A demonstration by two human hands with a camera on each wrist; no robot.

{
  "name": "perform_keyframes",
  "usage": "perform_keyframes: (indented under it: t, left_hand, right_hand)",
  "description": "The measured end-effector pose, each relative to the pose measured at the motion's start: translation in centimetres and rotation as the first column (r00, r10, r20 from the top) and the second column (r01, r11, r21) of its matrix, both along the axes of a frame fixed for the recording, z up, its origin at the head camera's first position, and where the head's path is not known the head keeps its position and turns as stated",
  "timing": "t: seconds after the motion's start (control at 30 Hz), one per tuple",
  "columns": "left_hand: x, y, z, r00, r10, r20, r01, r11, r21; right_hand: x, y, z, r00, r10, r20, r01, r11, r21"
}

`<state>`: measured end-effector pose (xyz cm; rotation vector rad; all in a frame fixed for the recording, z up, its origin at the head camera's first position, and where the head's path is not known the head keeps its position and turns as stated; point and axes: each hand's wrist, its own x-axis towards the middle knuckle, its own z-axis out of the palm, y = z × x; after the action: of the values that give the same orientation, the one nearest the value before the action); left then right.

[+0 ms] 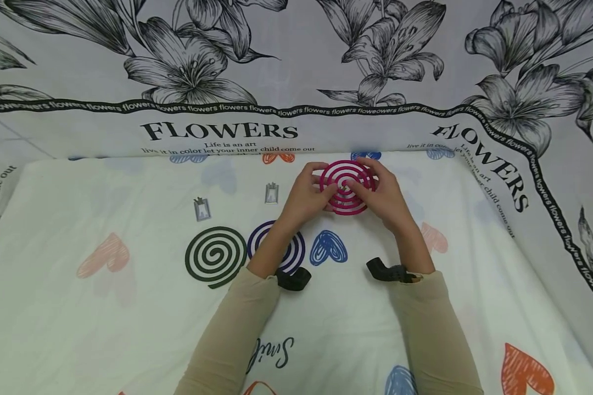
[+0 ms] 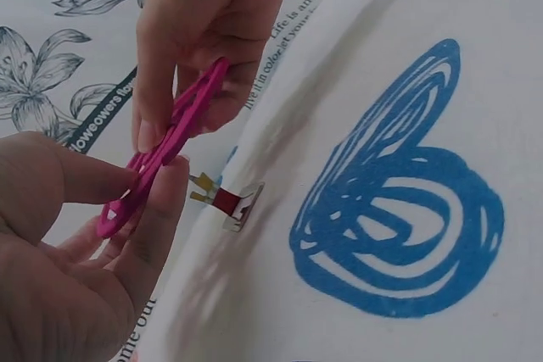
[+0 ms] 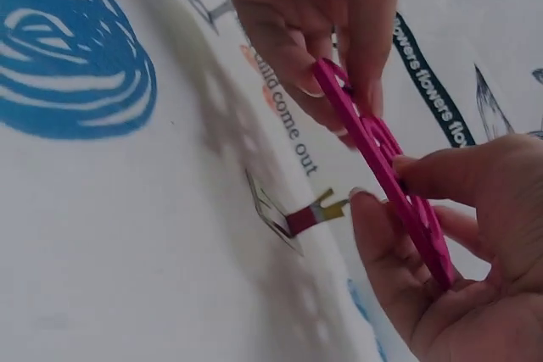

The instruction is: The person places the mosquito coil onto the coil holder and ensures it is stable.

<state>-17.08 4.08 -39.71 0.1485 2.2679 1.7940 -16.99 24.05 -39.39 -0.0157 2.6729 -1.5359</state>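
Observation:
Both hands hold a pink mosquito coil (image 1: 347,210) at the back of the white cloth. My left hand (image 1: 303,197) pinches its left side, the thumb reaching in toward the middle of the spiral. On the opposite side, my right hand (image 1: 387,195) pinches it the same way. The wrist views show the coil (image 3: 365,137) tilted and raised off the cloth. A small metal stand (image 2: 231,203) with a red and yellow upright part sits on the cloth close by, apart from the coil.
A dark green coil (image 1: 216,257) lies flat at left, beside a dark blue coil (image 1: 296,249) partly hidden by my left forearm. Two more metal stands (image 1: 272,193) lie behind them. The heart-printed cloth (image 1: 153,329) meets a flower-printed backdrop (image 1: 296,55).

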Motion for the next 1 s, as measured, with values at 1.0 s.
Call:
perform_keyframes:
  t: [1.0]
  left_hand:
    - [-0.8, 1.3, -1.6, 0.998, 0.069, -0.010, -0.069, 0.995, -0.076]
  right_hand:
    - [-0.4, -1.0, -1.8, 0.984, -0.160, 0.080, 0.164, 0.985, -0.047]
